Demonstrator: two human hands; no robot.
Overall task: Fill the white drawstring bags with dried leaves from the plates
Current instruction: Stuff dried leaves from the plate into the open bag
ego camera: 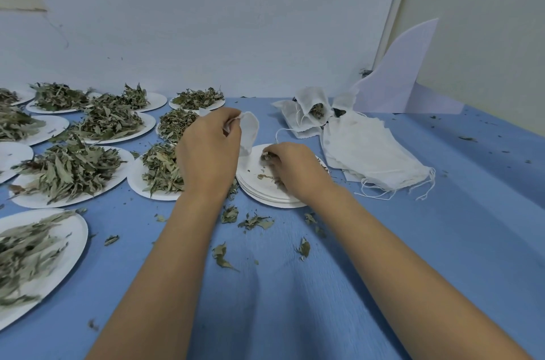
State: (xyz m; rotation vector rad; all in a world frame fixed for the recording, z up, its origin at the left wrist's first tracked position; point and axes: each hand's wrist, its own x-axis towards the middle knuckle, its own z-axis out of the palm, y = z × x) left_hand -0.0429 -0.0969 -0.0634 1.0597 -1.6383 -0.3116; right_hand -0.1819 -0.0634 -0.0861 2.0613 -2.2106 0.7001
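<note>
Paper plates point(74, 234) heaped with dried leaves point(67, 168) crowd the left of the blue table point(295, 286) — the nearest is blurred and cut off by the frame. The left hand point(208, 150) pinches the mouth of a white drawstring bag point(249, 129), held above the plates, fingertips hidden. The right hand point(295, 168) curls around leaf scraps point(267, 157) on a stack of near-bare plates point(250, 166). Empty bags point(368, 150) lie piled further right.

2 bare forearms reach forward from the bottom edge, angling inward so the hands sit near each other. The left hand point(209, 150) is up, its back to the camera, fingers curled and pinching the white drawstring bag point(250, 128) at its top edge. The right hand point(295, 171) sits lower, palm down, fingers bent under around a clump of dried leaves point(267, 157).
</note>
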